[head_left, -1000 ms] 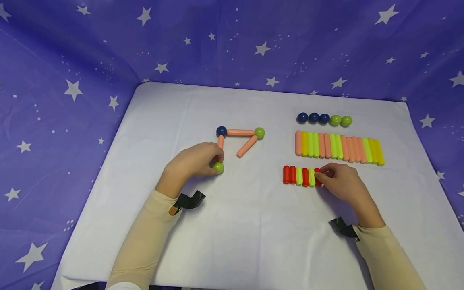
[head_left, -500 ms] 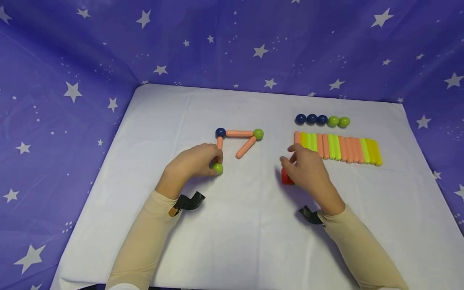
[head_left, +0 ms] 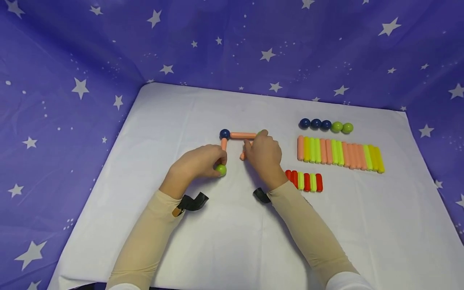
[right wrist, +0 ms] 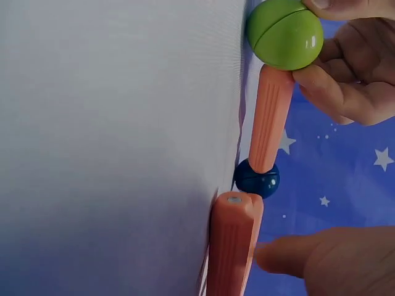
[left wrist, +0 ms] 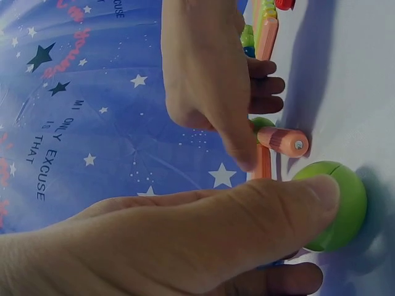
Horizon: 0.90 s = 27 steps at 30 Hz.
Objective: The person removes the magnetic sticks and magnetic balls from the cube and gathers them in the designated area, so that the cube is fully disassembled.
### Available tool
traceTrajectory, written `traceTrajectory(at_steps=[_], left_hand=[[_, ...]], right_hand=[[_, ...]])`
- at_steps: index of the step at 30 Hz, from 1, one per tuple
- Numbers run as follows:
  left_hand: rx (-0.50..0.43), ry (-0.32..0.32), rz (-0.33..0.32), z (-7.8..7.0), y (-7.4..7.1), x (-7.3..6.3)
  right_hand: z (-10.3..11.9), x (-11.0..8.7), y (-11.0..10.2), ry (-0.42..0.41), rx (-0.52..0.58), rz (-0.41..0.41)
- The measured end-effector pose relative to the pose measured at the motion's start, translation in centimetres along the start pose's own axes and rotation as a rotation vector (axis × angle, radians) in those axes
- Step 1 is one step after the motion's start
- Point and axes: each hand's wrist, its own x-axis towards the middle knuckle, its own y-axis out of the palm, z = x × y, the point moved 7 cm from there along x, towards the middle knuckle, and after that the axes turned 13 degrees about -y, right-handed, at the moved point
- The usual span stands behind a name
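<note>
My left hand (head_left: 201, 161) pinches a green ball (left wrist: 336, 206) between thumb and fingers at the near end of a salmon rod (right wrist: 271, 117). That rod runs back to a dark blue ball (head_left: 224, 134). From it a second salmon rod (head_left: 243, 135) leads right to another green ball (head_left: 259, 132), mostly covered by my right hand (head_left: 265, 155). A third salmon rod (left wrist: 284, 142) slants toward me from that ball, its near end free. My right thumb (right wrist: 287, 254) is straight beside this rod; whether it presses it is unclear.
On the right lie a row of blue and green balls (head_left: 326, 125), a long row of salmon, yellow and lime rods (head_left: 340, 153), and a short row of red and lime rods (head_left: 306, 182) partly behind my right sleeve. A starry purple cloth (head_left: 203, 40) surrounds the white table (head_left: 232, 241).
My right hand has left the short red and lime rods and moved left to the far green ball and slanted rod. My left hand has stayed on its green ball.
</note>
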Motion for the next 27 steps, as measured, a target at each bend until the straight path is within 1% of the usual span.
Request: traceTrajectory(at_steps=[3,6,9,12,14,17,21,24,27], left_hand=[[0.007,-0.003,0.003,-0.1,0.1,0.1],[0.007,-0.009,0.006,-0.1,0.1,0.2],[0.011,-0.017,0.014,0.0,0.1,0.2],[0.014,-0.023,0.019,0.2,0.1,0.2],[0.021,-0.027,0.021,0.3,0.0,0.1],[0.024,-0.037,0.025,0.4,0.0,0.1],[0.020,-0.035,0.024,0.4,0.0,0.1],[0.015,-0.019,0.022,0.1,0.0,0.1],[0.005,0.001,0.028,-0.2,0.2,0.0]], right_hand=[[-0.3,-0.1,0.5,0.036,0.043,0.045],[-0.7,-0.6,0.7,0.035,0.113,0.065],[-0.9,-1.5,0.9,-0.012,0.194,0.077],[-1.0,-2.6,0.9,-0.080,0.256,0.088],[-1.1,-3.3,0.8,-0.110,0.291,0.100],[-1.2,-4.3,0.7,-0.147,0.305,0.131],[-1.3,-5.3,0.6,-0.184,0.294,0.160],[-1.7,-6.0,0.4,-0.193,0.310,0.180],[-2.2,-7.1,0.1,-0.201,0.355,0.196]])
